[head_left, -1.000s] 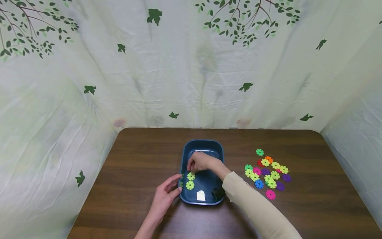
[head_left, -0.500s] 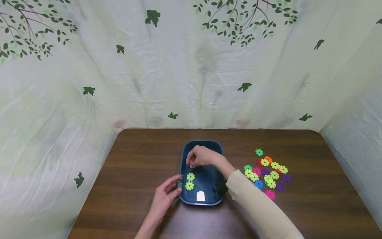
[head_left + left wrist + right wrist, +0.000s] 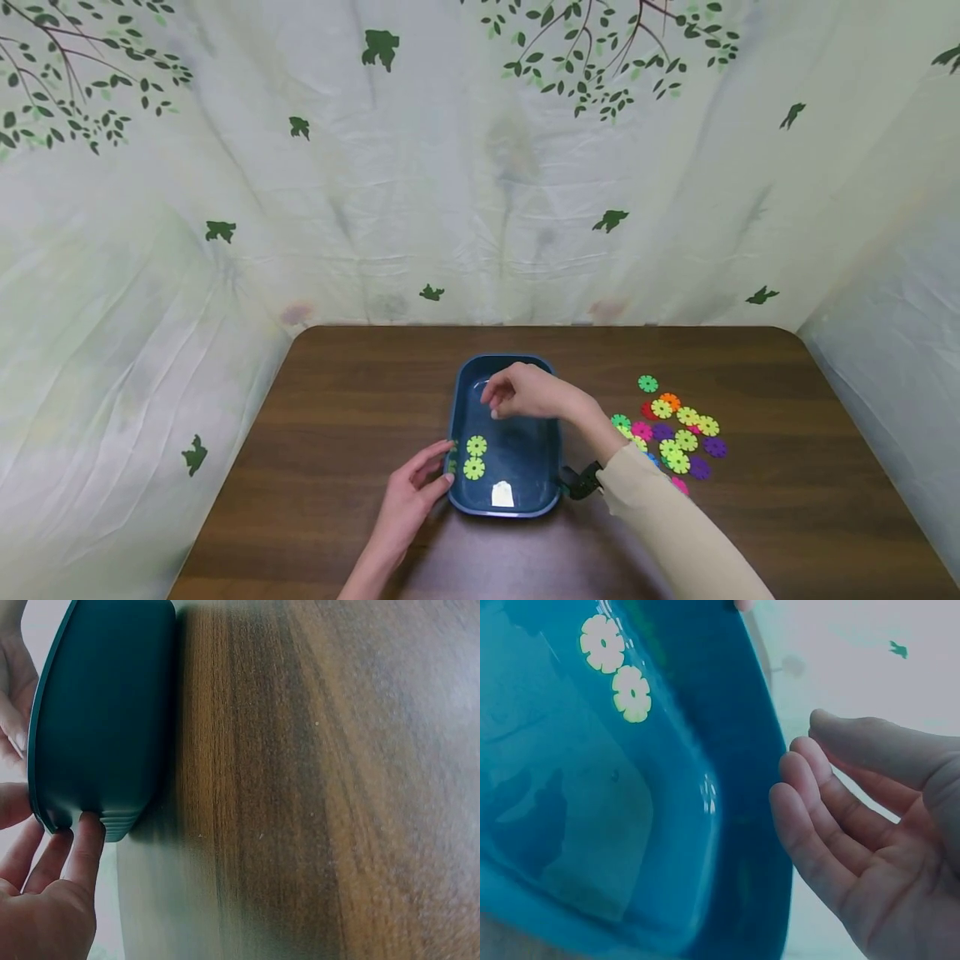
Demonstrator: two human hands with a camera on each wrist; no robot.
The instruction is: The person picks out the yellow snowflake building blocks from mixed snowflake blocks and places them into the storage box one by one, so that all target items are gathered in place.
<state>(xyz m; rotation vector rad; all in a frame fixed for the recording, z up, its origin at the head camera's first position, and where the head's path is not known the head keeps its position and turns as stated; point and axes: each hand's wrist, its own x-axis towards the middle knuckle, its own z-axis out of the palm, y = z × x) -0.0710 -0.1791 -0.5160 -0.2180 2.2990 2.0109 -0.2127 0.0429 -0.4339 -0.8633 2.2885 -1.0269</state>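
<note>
A blue tray [image 3: 517, 500] stands on the table, with two yellow-green flower-shaped discs [image 3: 474, 468] lying flat inside along its left wall. The same discs [image 3: 632, 694] show in the right wrist view. At the tray's left side, my left hand [image 3: 408, 492] holds the rim; in the left wrist view its fingers [image 3: 84, 847] touch the outer wall and its thumb lies at the rim. Above the tray's far half hovers my right hand [image 3: 528, 392]. Its fingers [image 3: 799, 817] are loosely bent with nothing between them, thumb apart from the fingertips.
Right of the tray, many-coloured flower discs [image 3: 686, 440] lie scattered and partly overlapping on the brown wooden table [image 3: 360, 392]. The right forearm hides some of them. A leaf-printed white cloth [image 3: 450, 167] hangs behind the table.
My right hand has risen from beside the yellow-green discs and shifted back and to the right. Both discs stay in place in the tray. My left hand keeps its hold on the rim.
</note>
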